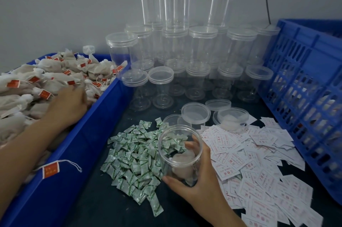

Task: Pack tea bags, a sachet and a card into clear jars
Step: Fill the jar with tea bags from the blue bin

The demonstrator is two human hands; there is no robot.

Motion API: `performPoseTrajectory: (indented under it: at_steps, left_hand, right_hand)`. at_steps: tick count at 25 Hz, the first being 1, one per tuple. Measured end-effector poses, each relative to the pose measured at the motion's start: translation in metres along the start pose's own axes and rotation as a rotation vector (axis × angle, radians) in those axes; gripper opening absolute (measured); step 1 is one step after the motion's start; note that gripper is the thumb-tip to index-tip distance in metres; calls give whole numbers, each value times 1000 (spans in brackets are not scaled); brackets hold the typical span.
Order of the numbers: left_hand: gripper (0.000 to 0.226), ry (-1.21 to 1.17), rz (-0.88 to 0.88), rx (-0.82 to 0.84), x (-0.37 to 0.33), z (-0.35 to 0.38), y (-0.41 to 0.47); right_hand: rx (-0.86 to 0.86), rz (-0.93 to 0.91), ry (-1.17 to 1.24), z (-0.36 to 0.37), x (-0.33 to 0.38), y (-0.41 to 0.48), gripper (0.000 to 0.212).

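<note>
**Desk:** What does the picture show?

**Photographer:** A packer at a dark worktop [103,199]. The right hand [198,188] holds one open jar [180,154] tilted above the sachets [133,154], fingers [205,152] and thumb curled round its wall. At least one pale tea bag lies inside. The left hand [69,102] is down among the tea bags [37,82] in the blue bin [83,152]. It is blurred, so I cannot tell whether its fingers have hold of a bag.

**Desk:** How is this step done well?

**Photographer:** In my judgement, keep the jar's mouth turned toward the bin and steady. Lift a bag by its body, since the strings and red tags look likely to tangle.

**Desk:** Counts?

**Photographer:** One jar in hand. The lidded jars [202,45] are stacked at the wall, three on the top tier and roughly a dozen and a half below, overlapping too much for an exact tally. There are at least four loose lids [196,114]. Sachets and cards [259,162] lie in heaps, dozens of each. The tea bags are piled past counting. One blue crate [305,97] stands at the right.
</note>
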State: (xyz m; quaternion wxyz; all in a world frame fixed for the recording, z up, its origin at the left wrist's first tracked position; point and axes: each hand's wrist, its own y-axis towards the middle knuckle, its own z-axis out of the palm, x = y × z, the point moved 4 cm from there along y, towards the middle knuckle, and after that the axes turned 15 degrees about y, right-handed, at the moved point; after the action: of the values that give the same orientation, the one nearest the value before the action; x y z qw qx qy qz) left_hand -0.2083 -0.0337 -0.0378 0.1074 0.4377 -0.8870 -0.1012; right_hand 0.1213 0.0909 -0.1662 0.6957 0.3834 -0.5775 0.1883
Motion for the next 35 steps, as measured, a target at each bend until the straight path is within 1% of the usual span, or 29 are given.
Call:
performPoseTrajectory:
  at_steps: [1,3,5,7,8,10,12,13,17,20,21,22,23,25,26,27,28,29,30,31,32,33,34,35]
  left_hand:
    - [9,-162,-70,-92,-3,-9,-3]
    - [11,-383,-99,-265,-15,-32,-7]
    - [10,-549,-54,-351,-32,-60,-14]
    - [14,-664,74,-347,-59,-85,-26]
    - [15,-694,169,-301,-76,-94,-35]
    - [18,-770,325,-117,-112,-101,-59]
    - [22,-836,411,82,-141,-98,-81]
    - [24,-840,434,145,-150,-95,-89]
    - [34,-770,484,257,-160,-82,-97]
    - [28,-827,524,370,-156,-82,-100]
    - [26,-837,536,352,-152,-85,-96]
    - [25,-821,521,280,-145,-88,-87]
    - [22,-791,471,169,-134,-90,-73]
    - [18,-649,293,-89,-103,-91,-38]
    - [20,-538,183,-184,-83,-85,-20]
    - [24,-403,78,-232,-63,-73,-5]
    - [28,-240,4,-207,-41,-56,8]
    - [30,-77,-19,-120,-23,-35,15]
    - [28,74,-18,12,-6,-12,17]
    - [26,157,4,148,5,7,13]
    - [27,211,61,238,11,20,10]
    - [27,259,128,267,12,28,8]
    - [25,302,156,269,10,29,9]
    - [21,284,148,250,6,27,9]
  right_hand:
    - [0,0,2,0,0,0,110]
    - [-4,1,2,-1,-1,1,110]
    - [-4,6,7,0,-1,0,111]
    - [-2,-1,18,1,-1,0,109]
    - [-1,-1,22,0,-1,0,108]
    - [-3,-1,26,0,0,0,107]
    - [-8,-2,29,0,0,0,105]
    - [-11,0,30,0,0,0,104]
    - [3,1,44,2,0,2,109]
    - [4,-10,30,1,1,2,110]
    - [2,-8,23,0,1,2,111]
    - [4,-6,16,0,1,2,111]
    - [8,-8,10,0,1,2,111]
    - [18,-9,7,1,2,1,111]
    - [19,-7,8,1,2,2,111]
    - [18,-7,8,1,3,2,111]
    - [15,-8,6,0,3,2,112]
    - [12,-8,5,0,3,1,112]
    - [11,-6,8,0,3,1,112]
    - [11,-4,12,0,3,1,112]
    - [11,-4,12,1,3,1,112]
    - [10,-6,10,1,3,1,112]
    - [9,-7,10,0,2,2,112]
    - [10,-2,13,0,2,2,112]
